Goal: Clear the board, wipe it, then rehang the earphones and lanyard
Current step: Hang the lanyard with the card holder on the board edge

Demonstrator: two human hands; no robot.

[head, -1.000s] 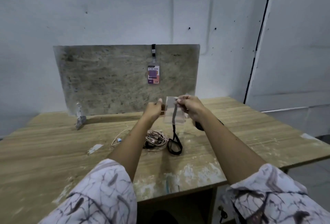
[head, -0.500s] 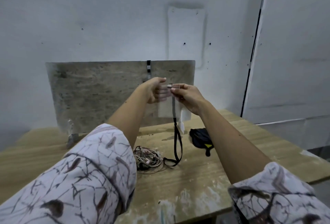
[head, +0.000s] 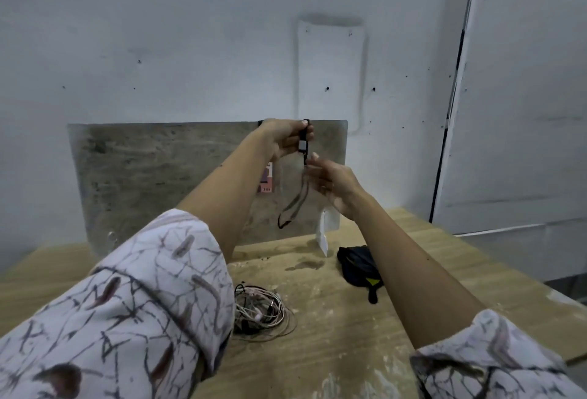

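A person's left hand [head: 287, 138] pinches the clip end of a black lanyard [head: 300, 176] at the top edge of the upright grey board [head: 152, 176], while the right hand [head: 333, 182], fingers loosely spread, steadies the strap just below without clearly gripping it. The strap's loop dangles in front of the board, well above the surface [head: 317, 351]. A pink-printed badge [head: 266, 179] hangs beside it on the board, partly hidden by the left forearm.

The rehanging appears to be under way: one card looks to be hung, the lanyard is at the board's rim but not yet let go, and the earphones [head: 262, 311] lie in a tangled pinkish coil on the surface, near the left sleeve, not yet rehung. Whether the board has been wiped cannot be told from this view.

A dark crumpled cloth [head: 359, 266] with a yellow patch rests to the right of the earphones, near the board's white foot [head: 324, 236]. The wooden surface is scuffed and smeared with pale paint. Behind it stands a pocked grey-white wall with a pale panel [head: 330, 74], and a door frame [head: 454, 112] edges the right.
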